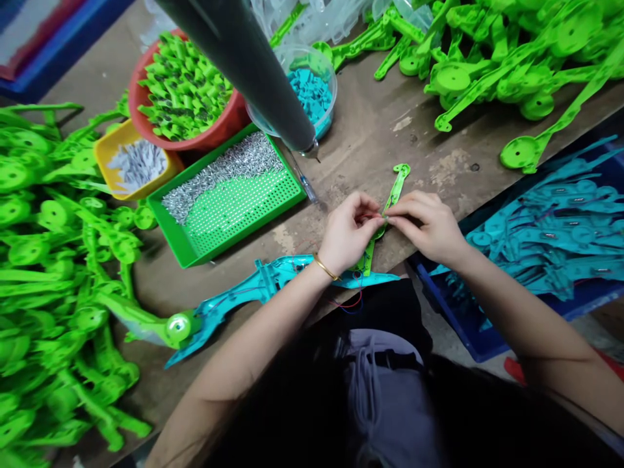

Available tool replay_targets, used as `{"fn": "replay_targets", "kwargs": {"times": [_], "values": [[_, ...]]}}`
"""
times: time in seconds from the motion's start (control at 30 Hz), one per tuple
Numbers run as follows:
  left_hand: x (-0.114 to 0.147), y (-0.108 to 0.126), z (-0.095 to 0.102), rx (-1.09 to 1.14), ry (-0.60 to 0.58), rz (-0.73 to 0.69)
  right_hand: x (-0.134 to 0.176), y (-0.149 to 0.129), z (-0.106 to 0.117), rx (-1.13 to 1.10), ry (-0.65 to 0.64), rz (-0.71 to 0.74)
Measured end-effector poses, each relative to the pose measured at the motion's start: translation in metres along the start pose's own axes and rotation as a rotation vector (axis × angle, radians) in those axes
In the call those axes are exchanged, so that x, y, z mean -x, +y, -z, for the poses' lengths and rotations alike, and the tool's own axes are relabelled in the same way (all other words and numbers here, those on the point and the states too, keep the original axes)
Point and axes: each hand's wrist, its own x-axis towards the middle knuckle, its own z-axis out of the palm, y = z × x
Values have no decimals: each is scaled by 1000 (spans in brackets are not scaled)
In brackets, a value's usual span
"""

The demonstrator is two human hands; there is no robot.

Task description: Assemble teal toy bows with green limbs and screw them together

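My left hand (351, 229), with a gold bangle at the wrist, and my right hand (428, 224) meet fingertip to fingertip over a long green plastic part (398, 181). Both hands are closed in a pinch. Whatever sits between the fingertips is too small to make out. The green part lies near the table's front edge, its middle partly hidden by the fingers. Under my left wrist runs a long blue plastic shell (279, 272) with thin red and blue wires (359, 296) hanging at its right end.
A dark power screwdriver (273, 78) hangs over the table. Behind lie a green tray of screws (244, 214), a red bowl (136, 107), a yellow bin (106, 156) and a clear tub (331, 97). Green parts (49, 260) heap at left; a blue crate (468, 338) stands right.
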Motion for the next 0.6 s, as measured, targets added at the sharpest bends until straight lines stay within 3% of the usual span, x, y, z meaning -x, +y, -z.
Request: {"fn": "replay_targets", "kwargs": {"times": [0.2,0.6], "values": [[21,4,8,-434,37,-232,8,-2,-4,46,-35,19],[48,-7,-1,-781,58,-280,20,-8,-13,239,7,145]]}}
